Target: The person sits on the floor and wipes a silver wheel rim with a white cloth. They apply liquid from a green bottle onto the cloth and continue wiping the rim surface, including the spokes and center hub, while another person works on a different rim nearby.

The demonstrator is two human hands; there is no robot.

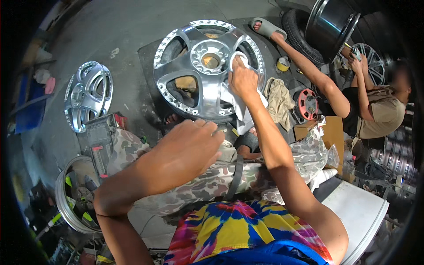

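Note:
In front of me lies a large silver wheel centre (170,76), with five spokes, a round hub and small holes along its rim. My right hand (244,80) presses a white cloth (244,112) against the spoke just right of the hub, its fingers closed on the fabric. The rest of the cloth hangs over the wheel's near edge. Nearer to me, over my camouflage-covered lap, my left hand (190,143) hovers below the wheel. It is slightly blurred, its fingers loosely bent and apart, and no object shows in it.
Two similar silver wheel centres (88,95) lean together at left, behind a dark toolbox (101,137). A metal wheel barrel (73,198) sits below them. A tan cloth (279,104) and red reel (308,104) lie right. Another person (375,106) sits beyond, near a tire (300,37).

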